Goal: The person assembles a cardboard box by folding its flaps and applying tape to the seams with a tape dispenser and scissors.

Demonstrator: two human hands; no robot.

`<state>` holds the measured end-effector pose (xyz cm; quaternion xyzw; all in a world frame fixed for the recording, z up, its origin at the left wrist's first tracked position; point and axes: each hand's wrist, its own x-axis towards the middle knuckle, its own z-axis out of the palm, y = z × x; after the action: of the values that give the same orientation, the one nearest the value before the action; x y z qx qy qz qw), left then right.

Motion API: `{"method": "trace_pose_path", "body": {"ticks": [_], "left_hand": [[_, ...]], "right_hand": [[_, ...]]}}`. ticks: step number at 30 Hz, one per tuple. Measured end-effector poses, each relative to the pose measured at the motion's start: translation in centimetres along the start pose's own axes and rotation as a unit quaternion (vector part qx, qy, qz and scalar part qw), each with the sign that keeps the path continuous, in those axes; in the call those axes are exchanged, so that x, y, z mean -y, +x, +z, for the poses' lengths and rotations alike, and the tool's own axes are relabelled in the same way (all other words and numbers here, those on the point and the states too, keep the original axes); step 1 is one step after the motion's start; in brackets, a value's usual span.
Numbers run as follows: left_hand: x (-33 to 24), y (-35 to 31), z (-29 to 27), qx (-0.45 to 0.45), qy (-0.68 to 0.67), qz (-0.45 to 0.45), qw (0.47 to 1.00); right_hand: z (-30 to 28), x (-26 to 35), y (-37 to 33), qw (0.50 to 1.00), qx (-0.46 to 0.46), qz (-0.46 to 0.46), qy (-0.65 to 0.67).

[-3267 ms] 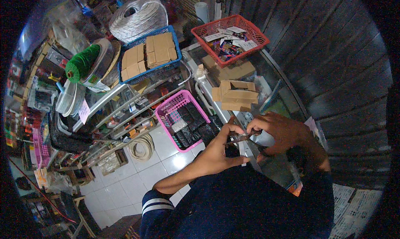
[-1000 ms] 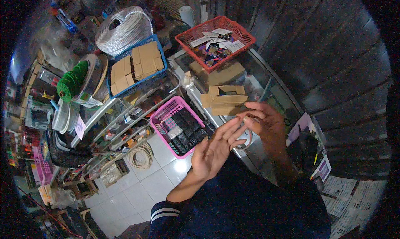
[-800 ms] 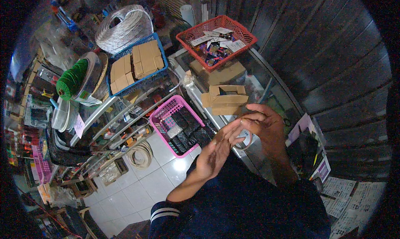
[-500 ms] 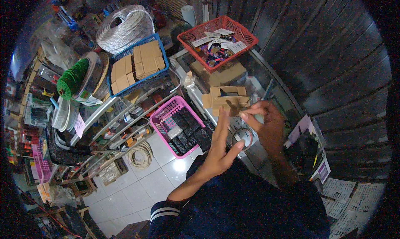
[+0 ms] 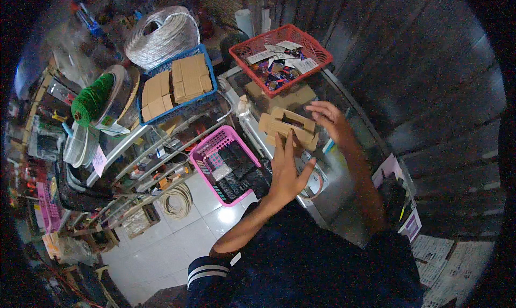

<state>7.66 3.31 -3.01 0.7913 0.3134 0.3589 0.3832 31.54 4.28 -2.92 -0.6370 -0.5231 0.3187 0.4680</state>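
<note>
A small brown cardboard box lies on the glass counter, its flaps partly folded inward around a dark gap. My left hand is open, its fingers stretched out and the fingertips against the near side of the box. My right hand is open at the box's far right, fingers extended near its edge and holding nothing visible. Beside my left thumb a tape roll rests on the counter, partly hidden by that hand.
Behind the box a red basket holds packets and cards. A pink basket with black-wrapped packages stands to the left. Further left are a blue basket of cardboard pieces, a rope coil and a green twine spool.
My hands have moved apart; earlier my right fingers were pinched close to my left fingertips. The right hand has gone farther away, to the box's edge. The box flaps now lie further inward.
</note>
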Motion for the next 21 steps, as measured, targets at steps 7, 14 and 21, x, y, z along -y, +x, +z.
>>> {"method": "trace_pose_path", "body": {"ticks": [7,14,21], "left_hand": [[3.6,2.5,-1.7,0.078,0.122,0.085,0.986],[5.6,3.5,-3.3,0.133,0.199,0.152,0.959],[8.1,4.2,-3.0,0.143,0.226,0.249,0.931]], "right_hand": [[3.1,2.1,-3.9,0.998,-0.054,-0.006,0.026],[4.5,1.7,-4.5,0.992,-0.071,0.051,0.090],[5.1,1.1,-4.6,0.986,-0.068,0.070,0.137]]}}
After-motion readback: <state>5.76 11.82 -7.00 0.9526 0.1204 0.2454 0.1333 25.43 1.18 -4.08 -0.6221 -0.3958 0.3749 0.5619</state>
